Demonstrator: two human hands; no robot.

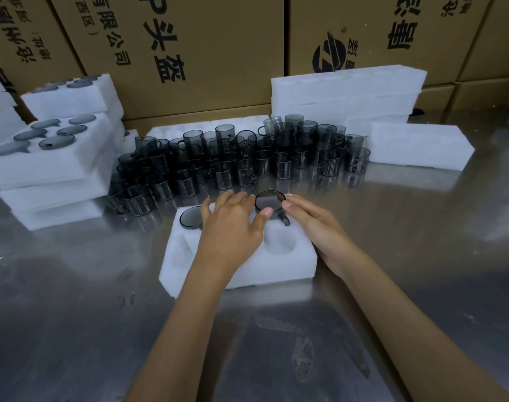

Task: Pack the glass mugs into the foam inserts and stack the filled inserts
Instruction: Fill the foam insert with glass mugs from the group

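A white foam insert (276, 268) lies on the steel table in front of me. A smoky glass mug (269, 200) sits in its far right slot with the handle pointing toward me. Another mug (191, 217) fills the far left slot. My left hand (233, 224) lies flat over the far middle of the insert, fingers spread, its thumb touching the near rim of the right mug. My right hand (319, 227) reaches in from the right with straight fingers, thumb and fingertips against that mug's right rim. The near right slot (280, 245) is empty.
Several loose mugs (233, 161) stand crowded behind the insert. Filled inserts (44, 169) are stacked at the left. Empty foam pieces (346, 94) are piled at the back right, and one (421, 146) lies on the table. Cardboard boxes (204, 53) form a wall behind.
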